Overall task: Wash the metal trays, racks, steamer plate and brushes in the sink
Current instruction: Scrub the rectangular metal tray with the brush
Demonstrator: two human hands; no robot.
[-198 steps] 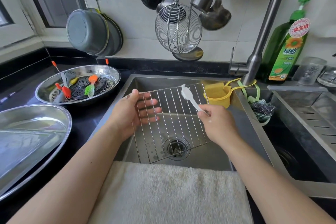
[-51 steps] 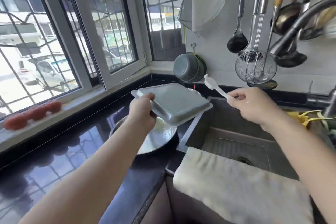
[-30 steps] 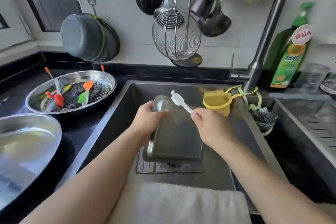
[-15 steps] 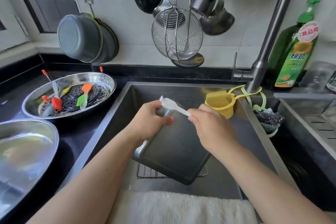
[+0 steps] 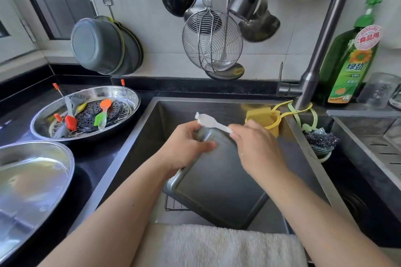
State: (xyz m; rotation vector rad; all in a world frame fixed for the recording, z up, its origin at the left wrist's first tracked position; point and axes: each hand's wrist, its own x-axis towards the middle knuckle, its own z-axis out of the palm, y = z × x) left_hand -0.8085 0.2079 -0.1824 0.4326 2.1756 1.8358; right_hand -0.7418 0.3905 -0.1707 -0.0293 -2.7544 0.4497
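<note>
My left hand [image 5: 184, 147] grips the far corner of a rectangular metal tray [image 5: 217, 186], which is tilted bottom-up over the sink [image 5: 303, 149]. My right hand [image 5: 256, 149] holds a white brush [image 5: 208, 119] whose head lies at the tray's top edge. Under the tray a corner of the wire rack [image 5: 173, 204] shows on the sink floor. On the counter to the left a round metal tray [image 5: 128, 95] holds the perforated steamer plate [image 5: 117, 108] and several coloured silicone brushes [image 5: 103, 112].
A large oval metal tray [image 5: 54, 158] sits at the near left. A white towel [image 5: 217, 247] drapes the sink's front edge. The faucet [image 5: 308, 84], a yellow sponge holder [image 5: 262, 117], a steel scourer [image 5: 321, 138] and a green detergent bottle [image 5: 351, 63] stand at right. Utensils hang on the wall above.
The wire rack was laid in the sink and the rectangular tray fetched from the left counter. In the last second the tray has tilted further and the brush moved to its top edge.
</note>
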